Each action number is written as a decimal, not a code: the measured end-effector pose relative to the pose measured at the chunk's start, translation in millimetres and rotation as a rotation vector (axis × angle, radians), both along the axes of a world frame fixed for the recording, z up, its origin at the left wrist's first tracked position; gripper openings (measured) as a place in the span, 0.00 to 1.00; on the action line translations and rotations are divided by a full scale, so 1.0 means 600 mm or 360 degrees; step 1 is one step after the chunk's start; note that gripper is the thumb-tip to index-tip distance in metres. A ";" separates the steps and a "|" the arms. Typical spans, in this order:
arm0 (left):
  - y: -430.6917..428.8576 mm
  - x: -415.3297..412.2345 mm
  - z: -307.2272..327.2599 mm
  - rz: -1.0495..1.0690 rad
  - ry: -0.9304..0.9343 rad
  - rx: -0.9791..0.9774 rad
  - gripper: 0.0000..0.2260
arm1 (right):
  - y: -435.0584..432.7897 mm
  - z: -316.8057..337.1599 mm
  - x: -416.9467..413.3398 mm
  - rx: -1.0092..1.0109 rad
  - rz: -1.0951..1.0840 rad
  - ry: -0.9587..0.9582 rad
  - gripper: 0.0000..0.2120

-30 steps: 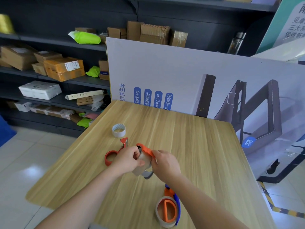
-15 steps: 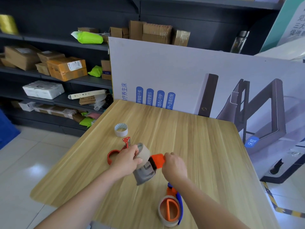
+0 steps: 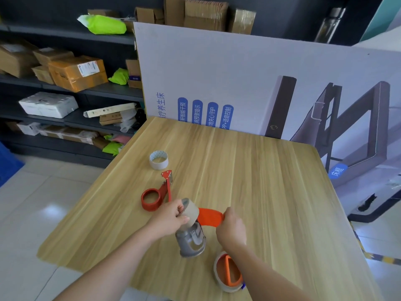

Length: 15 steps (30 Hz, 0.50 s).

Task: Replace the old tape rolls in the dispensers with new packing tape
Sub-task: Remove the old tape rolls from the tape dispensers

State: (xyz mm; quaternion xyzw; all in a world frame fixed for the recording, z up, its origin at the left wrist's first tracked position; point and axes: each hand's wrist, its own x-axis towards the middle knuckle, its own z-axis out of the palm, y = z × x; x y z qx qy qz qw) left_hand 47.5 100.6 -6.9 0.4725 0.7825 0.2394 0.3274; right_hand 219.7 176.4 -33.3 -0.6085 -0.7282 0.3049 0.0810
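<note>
Holding a tape dispenser [image 3: 196, 227] above the wooden surface [image 3: 260, 181], the left hand [image 3: 168, 218] has its fingers [image 3: 181, 208] pinching the brown tape roll [image 3: 191, 210] at the dispenser's upper end, while the right hand [image 3: 231, 229] has its fingers closed around the orange handle [image 3: 209, 216]. A red dispenser [image 3: 157, 192] lies just beyond the left hand, a small white roll [image 3: 158, 159] farther back. A second roll with orange core [image 3: 227, 271] sits under the right forearm.
</note>
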 end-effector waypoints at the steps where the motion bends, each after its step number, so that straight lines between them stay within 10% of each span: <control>1: 0.008 -0.006 -0.005 0.0005 0.0001 0.0010 0.14 | 0.003 -0.005 -0.005 -0.0003 -0.0036 -0.0006 0.08; 15: 0.188 -0.124 -0.057 -0.0133 0.0283 0.0175 0.04 | 0.077 -0.045 -0.089 -0.0183 0.0122 -0.0406 0.23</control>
